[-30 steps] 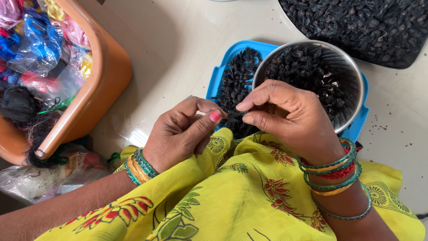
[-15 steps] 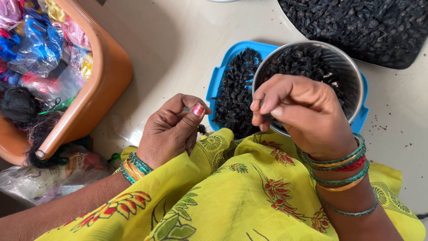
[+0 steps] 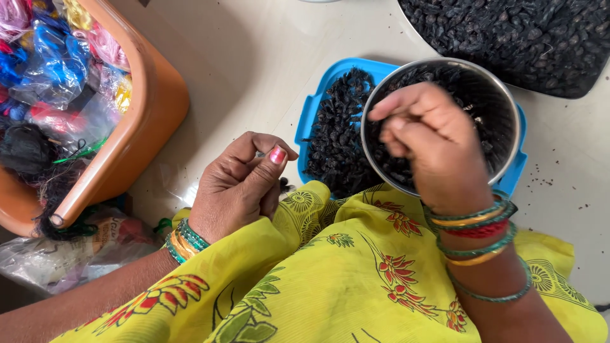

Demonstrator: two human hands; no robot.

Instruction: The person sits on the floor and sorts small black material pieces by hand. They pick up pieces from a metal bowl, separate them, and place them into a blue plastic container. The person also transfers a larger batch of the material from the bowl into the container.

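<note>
My right hand (image 3: 432, 140) hovers over a round steel bowl (image 3: 508, 108) filled with small black dried pieces, its fingers bunched together and pointing down into the bowl. Whether it pinches a piece is hidden. The bowl sits on a blue plastic tray (image 3: 311, 111) that also carries a heap of the same black pieces (image 3: 340, 146). My left hand (image 3: 241, 181) rests above my yellow flowered cloth (image 3: 330, 279), thumb pressed to the fingers on something thin; a small black bit shows just below the thumb.
An orange plastic tub (image 3: 146, 121) with coloured bags and black thread stands at the left. A large dark tray of black pieces (image 3: 508, 38) lies at the top right. A clear plastic bag (image 3: 70, 260) lies at the lower left. The floor is pale.
My right hand has left my left hand and moved up and right, over the steel bowl. My left hand has stayed in place with its fingers pinched.
</note>
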